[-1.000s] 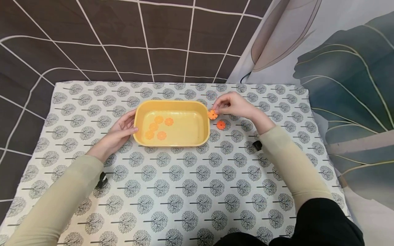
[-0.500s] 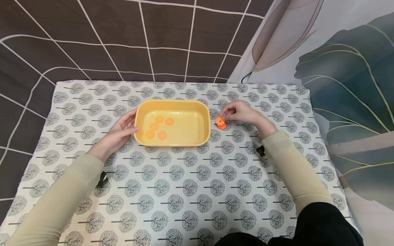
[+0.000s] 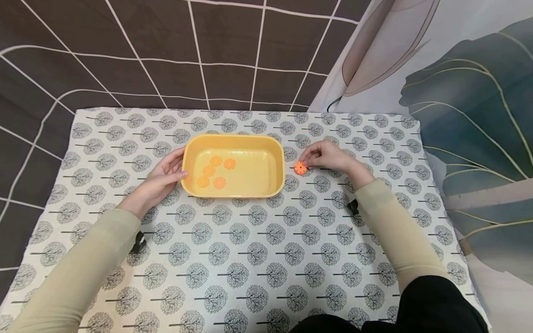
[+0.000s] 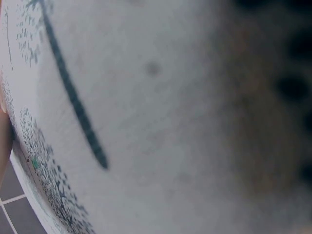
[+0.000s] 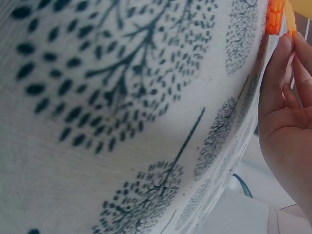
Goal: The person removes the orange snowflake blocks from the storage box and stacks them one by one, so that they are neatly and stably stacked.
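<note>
Pinches an orange flower piece [image 3: 300, 168] in the right hand [image 3: 327, 156], low over the table [image 3: 258, 286], just right of the yellow basin [image 3: 258, 171]. Differs from a second ago: then close by the basin's rim and apart from the redder piece [image 5: 274, 18], now lined up over that piece, almost as one outline from above. Probably means stacking both; cannot tell whether pressed tight. Grips the basin's left end with the left hand [image 3: 163, 175], as before.

Right hand [image 3: 326, 156]: is being drawn away from the yellow tray [image 3: 254, 171].
Orange flower [image 3: 300, 168]: is being brought over the 2nd flower [image 5: 274, 18].
</note>
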`<state>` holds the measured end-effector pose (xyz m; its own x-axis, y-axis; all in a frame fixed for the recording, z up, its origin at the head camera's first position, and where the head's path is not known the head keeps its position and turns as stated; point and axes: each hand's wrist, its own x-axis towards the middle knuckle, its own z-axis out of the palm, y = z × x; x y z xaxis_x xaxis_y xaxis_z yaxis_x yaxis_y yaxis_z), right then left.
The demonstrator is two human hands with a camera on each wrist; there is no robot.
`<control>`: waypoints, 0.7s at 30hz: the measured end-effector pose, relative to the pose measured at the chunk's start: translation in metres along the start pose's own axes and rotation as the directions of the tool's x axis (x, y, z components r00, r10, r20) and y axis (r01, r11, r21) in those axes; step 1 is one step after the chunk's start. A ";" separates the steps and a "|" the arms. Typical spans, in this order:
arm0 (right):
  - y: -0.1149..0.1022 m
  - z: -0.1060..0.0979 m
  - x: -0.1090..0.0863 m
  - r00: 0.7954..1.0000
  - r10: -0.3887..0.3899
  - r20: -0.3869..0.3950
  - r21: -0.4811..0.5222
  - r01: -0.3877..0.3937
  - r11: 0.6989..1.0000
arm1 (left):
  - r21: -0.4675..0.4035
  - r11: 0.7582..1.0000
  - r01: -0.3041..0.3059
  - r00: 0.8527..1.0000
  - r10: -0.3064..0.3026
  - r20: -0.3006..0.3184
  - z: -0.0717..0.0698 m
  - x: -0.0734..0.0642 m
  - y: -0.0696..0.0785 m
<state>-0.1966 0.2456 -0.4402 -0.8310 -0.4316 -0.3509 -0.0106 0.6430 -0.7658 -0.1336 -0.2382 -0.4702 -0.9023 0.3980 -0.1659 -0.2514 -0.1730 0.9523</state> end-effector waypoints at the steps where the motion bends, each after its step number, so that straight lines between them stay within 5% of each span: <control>1: 0.001 0.000 0.000 1.000 0.004 0.001 0.002 -0.004 1.000 | -0.001 1.000 -0.001 1.000 0.001 0.001 0.000 0.000 0.000; 21: 0.004 0.003 -0.001 1.000 0.028 -0.009 -0.044 -0.028 0.999 | -0.024 1.000 -0.009 1.000 0.009 -0.003 0.002 -0.001 0.002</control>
<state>-0.1943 0.2465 -0.4444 -0.8360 -0.4076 -0.3674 -0.0115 0.6824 -0.7309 -0.1322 -0.2371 -0.4677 -0.9056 0.3934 -0.1586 -0.2520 -0.1982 0.9472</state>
